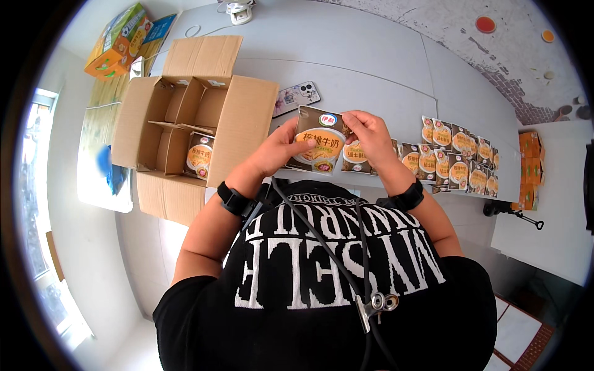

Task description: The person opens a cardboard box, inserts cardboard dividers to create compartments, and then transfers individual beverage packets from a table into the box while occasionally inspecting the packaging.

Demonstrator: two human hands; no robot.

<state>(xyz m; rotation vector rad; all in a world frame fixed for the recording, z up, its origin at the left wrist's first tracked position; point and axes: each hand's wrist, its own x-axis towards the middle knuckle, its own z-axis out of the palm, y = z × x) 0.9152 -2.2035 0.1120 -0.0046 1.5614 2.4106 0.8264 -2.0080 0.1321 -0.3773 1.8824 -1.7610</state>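
Grey surface [346, 55] fills the upper half of the frame, white walls around it. Open cardboard box [185, 117] sits at upper left, dividers inside, one brown-and-orange milk carton [200, 156] left in a lower cell. Phone [296, 97] lies just right of the box flap.

Centre frame: person holds a brown milk carton with an orange bowl picture [320, 141] up over the surface edge. Left hand [278, 150] is wrapped on its left side, thumb on the front face. Right hand [370, 137] pinches the top right corner with its fingertips. Both hands closed on the same carton. Black wrist bands on both arms.

Row of matching cartons [455, 159] stands packed side by side at centre right, continuing behind the held one. More orange cartons [529, 170] stacked at far right. Colourful boxes [120, 40] at top left.

Risks, as judged:
- Right-hand grip is a corner pinch only; if the left lets go, the carton could swing or drop.
- Standing row is tight; a nudge while setting one down could topple neighbours.
- Row sits near the surface edge, so a knocked carton could go to the floor.
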